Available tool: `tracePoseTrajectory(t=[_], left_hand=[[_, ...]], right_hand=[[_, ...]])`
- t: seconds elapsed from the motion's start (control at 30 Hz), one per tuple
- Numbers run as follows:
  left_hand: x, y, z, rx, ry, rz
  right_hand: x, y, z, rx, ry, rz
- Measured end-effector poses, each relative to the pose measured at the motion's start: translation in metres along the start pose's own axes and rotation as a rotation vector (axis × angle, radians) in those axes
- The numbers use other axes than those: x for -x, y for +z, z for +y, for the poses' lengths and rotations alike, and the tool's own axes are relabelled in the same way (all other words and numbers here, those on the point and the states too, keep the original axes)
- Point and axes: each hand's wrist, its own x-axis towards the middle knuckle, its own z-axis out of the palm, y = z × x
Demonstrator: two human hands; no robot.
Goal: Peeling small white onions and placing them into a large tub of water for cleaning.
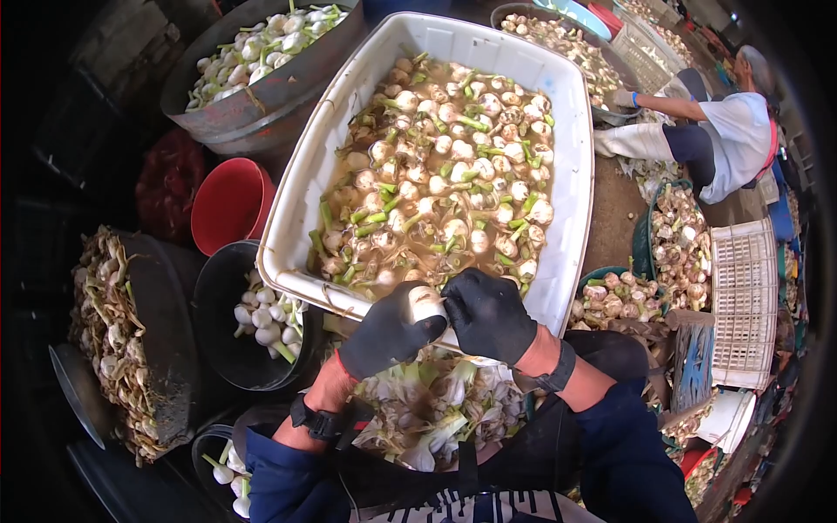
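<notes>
In a black glove, my left hand [390, 332] grips a pale garlic bulb [425, 304] just over the near rim of a large white plastic tub [297, 196]. My right hand [489, 315], gloved in black too, has its fingers bunched against the bulb's right side; whether they pinch a bit of skin is hard to make out. Murky brown water fills the tub, and many garlic bulbs [451, 170] with cut green stems float in it. Loose garlic skins [444, 405] are heaped below my hands, near my lap.
Left of the tub are a red bucket [230, 206], a black bucket [225, 353] of peeled bulbs and a metal tub [274, 108] of white garlic. Several containers of unpeeled garlic [680, 242] and a white plastic crate [742, 301] stand to the right. A person [726, 131] sits beyond them.
</notes>
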Motion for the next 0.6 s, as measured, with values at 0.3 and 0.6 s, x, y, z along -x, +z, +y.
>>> tracePoseTrajectory(t=[0.3, 0.6], left_hand=[[0.011, 0.001, -0.008, -0.308, 0.406, -0.005], [0.001, 0.007, -0.020, -0.480, 0.300, 0.356]], right_hand=[[-0.003, 0.004, 0.010, -0.240, 0.304, -0.105], [-0.007, 0.002, 0.003, -0.448, 0.370, -0.155]])
